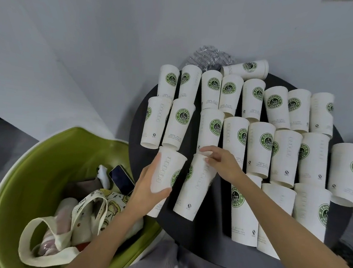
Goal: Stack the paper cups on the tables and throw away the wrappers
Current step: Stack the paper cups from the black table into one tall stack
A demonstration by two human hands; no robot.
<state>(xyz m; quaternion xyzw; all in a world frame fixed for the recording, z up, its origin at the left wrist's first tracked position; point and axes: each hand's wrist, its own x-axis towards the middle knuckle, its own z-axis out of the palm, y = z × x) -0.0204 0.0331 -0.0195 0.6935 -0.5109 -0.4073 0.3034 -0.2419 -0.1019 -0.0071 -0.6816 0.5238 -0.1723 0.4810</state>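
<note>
Right, a dark round table (pixel 138 117) fills the right side, and it is carpeted with paper cups (pixel 259 147) — row upon row fanning out beyond and to the right of both grips, every one single, no stack in sight. They look to be lying with wide mouths pointing away, though I can't rule out that they are standing. So by my reading the stacking is only at its opening.

Now the left-hand cup (pixel 165 175): the left hand (pixel 147 187) is wrapped round its middle, thumb across the front, a full hold. Just right of that grip is the neighbouring cup (pixel 196 184), and the right hand (pixel 224 163) pinches its far rim with curled fingertips (pixel 208 159). The two cups sit side by side, almost touching.

Next move, I'd say: lift one, line its narrow base up with the other's mouth and slide it in straight. These look like thin paper walls, so a hard squeeze could buckle the rim.

Far beyond both grips, at the table's back edge, lies the crumpled clear wrapper (pixel 212 58), not yet thrown away, and no bin shows.

On to the holders. Left of and below the left grip, a green tub chair (pixel 17 184) cradles a printed cream tote bag (pixel 86 222) with something pink bundled inside. A dark phone (pixel 121 177) is propped just by the left wrist. As for the cup interiors — I can't see into any of them.
</note>
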